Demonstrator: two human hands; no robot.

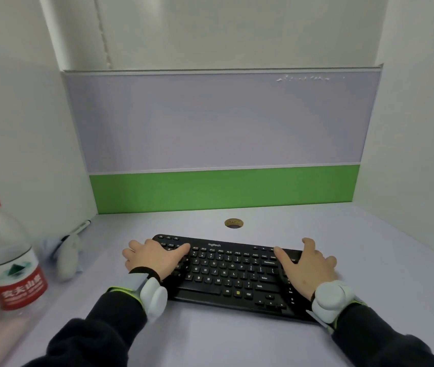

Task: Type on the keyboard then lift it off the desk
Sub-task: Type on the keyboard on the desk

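Observation:
A black Logitech keyboard (226, 271) lies across the middle of the pale desk (210, 337), turned slightly clockwise. My left hand (155, 258) covers its left end, with the thumb lying over the function keys and the fingers curled round the left edge. My right hand (307, 268) covers the right end, its thumb on the top row and its fingers reaching past the right edge. Both wrists wear white devices over dark sleeves. I cannot tell whether the keyboard's underside touches the desk.
A water bottle (6, 255) with a red cap and red label stands at the left edge. Behind it lie a white controller and a pen (69, 250) on a cloth. A cable hole (234, 223) sits behind the keyboard, before a green and grey partition (224, 189).

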